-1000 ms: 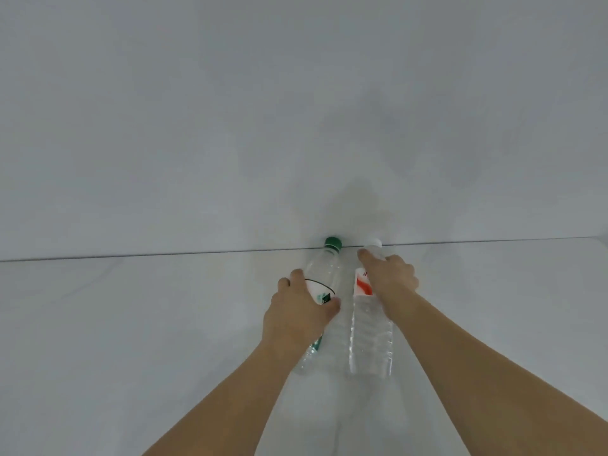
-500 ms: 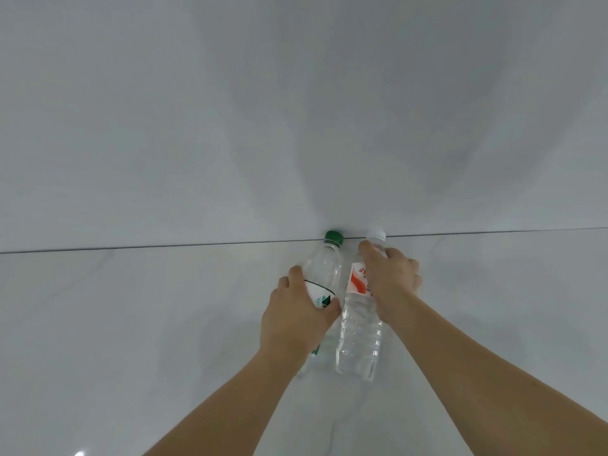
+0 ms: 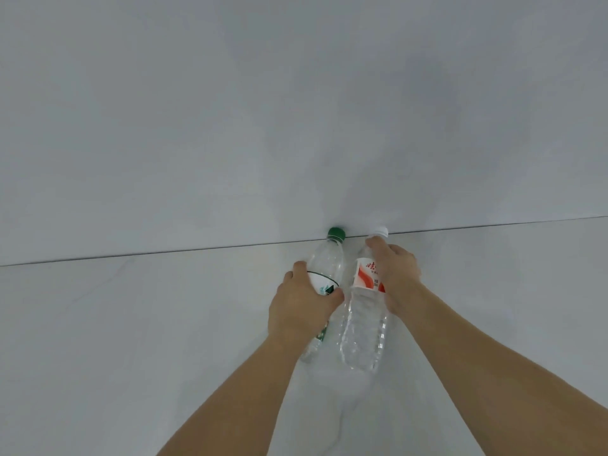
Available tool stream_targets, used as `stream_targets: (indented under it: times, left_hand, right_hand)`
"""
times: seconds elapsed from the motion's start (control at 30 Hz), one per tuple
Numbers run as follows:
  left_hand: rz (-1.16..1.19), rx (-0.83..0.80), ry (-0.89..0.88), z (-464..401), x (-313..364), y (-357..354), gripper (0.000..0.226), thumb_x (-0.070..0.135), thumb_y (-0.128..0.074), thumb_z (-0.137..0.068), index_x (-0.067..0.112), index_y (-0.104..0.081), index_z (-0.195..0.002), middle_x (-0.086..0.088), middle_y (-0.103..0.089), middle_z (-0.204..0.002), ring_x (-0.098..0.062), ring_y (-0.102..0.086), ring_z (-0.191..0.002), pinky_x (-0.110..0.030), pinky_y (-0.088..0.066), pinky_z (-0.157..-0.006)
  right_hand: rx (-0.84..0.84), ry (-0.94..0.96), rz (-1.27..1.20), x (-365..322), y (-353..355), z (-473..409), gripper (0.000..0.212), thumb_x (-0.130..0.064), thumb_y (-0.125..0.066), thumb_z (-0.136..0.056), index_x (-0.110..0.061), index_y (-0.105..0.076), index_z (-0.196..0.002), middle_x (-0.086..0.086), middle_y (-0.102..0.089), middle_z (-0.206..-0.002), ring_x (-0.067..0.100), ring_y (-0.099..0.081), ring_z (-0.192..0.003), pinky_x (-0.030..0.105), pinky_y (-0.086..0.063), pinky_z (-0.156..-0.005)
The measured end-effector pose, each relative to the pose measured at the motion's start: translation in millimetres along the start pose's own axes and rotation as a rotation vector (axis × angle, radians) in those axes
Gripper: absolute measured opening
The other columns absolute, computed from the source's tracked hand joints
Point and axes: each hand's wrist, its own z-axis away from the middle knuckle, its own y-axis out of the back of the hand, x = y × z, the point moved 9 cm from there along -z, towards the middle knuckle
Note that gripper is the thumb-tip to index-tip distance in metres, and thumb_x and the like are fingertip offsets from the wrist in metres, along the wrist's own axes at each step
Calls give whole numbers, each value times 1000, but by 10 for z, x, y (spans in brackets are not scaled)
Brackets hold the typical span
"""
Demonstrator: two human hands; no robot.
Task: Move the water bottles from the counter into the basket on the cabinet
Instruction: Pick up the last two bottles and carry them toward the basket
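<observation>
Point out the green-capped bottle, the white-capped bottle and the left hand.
green-capped bottle (image 3: 329,261): head view, clear shoulder below the cap.
white-capped bottle (image 3: 363,330): head view, ribbed clear body below the label.
left hand (image 3: 301,311): head view, back of the hand.

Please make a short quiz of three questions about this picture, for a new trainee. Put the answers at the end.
1. True or false: the left hand grips the bottle with the green cap.
2. Which colour is the label on the bottle with the white cap? A) blue B) red and white C) yellow
3. Fill in: the right hand holds its bottle near the ____ end.

Key: 1 true; 2 B; 3 cap. The basket is not in view.
</observation>
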Motion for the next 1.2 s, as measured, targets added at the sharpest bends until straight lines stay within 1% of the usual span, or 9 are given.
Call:
stream_targets:
  times: [0.1,0.27,0.47,0.53,0.63,0.8,0.93,1.07,1.2]
  left_hand:
    - [92,-53,6,91,8,112,53,52,-71,-71,23,-47,-108,4,-64,-94,-16,-64,-83,-39,-56,-77]
    - [318,56,-15,486,-65,459,51,45,-72,-57,35,-43,-97,6,-65,-87,-13,-66,-75,-34,-57,-64]
    - [616,70,-114,1125,113,1126,65,24,-79,-60,41,-46,-114,8,-66,-100,-14,-69,-90,-33,-58,-74]
    - [702,100,-164,1369,255,1445,64,24,-81,-62,42,-48,-113,14,-66,-98,-10,-70,-89,-30,-59,-71]
    - [830,231,-196,1833,469,2054,48,29,-84,-66,35,-53,-103,13,-69,-91,-7,-72,-82,-24,-58,-65]
    - [1021,517,-203,2746,691,2991,40,31,-78,-59,33,-51,-88,6,-68,-90,-11,-69,-76,-32,-56,-68]
    - [1002,713,-302,3439,827,3664,46,29,-75,-64,40,-52,-102,6,-68,-96,-9,-70,-80,-26,-54,-67]
    - [1017,889,-305,3940,708,4276,36,48,-75,-70,34,-56,-98,10,-69,-84,-6,-69,-75,-27,-53,-66]
    - [1041,981,-248,4359,331,4638,30,39,-73,-70,27,-60,-94,17,-67,-75,-3,-66,-68,-30,-53,-66]
  right_hand:
    - [-101,-81,-251,112,123,126,34,-44,-62,-73,-18,-63,-95,7,-65,-77,22,-65,-59,30,-52,-51]
    - [-140,-160,-433,286,365,442,28,-35,-72,-76,-13,-66,-91,7,-68,-77,23,-65,-59,35,-55,-57]
    - [-137,319,-238,-350,456,1394,20,-32,-73,-74,-23,-59,-63,-2,-58,-66,12,-56,-52,24,-48,-47]
    - [-137,459,-174,-663,509,1824,17,-37,-72,-75,-28,-63,-63,-11,-59,-63,14,-59,-61,32,-53,-60]
    - [-103,618,-156,-1090,662,2541,11,-39,-68,-80,-28,-66,-80,-13,-67,-79,12,-65,-80,40,-54,-79]
    - [-2,866,-253,-1704,988,3823,15,-37,-67,-81,-29,-58,-73,-14,-59,-70,6,-57,-69,32,-47,-67]
    - [-83,957,-282,-2028,962,4604,15,-36,-68,-80,-28,-59,-71,-16,-60,-66,4,-57,-65,33,-51,-68]
    - [-187,1048,-241,-2160,725,5188,11,-37,-68,-79,-28,-63,-76,-12,-66,-73,7,-63,-71,27,-50,-69]
    - [-275,1091,-229,-2148,442,5668,13,-39,-68,-77,-27,-63,-74,-13,-65,-71,9,-62,-70,31,-52,-71]
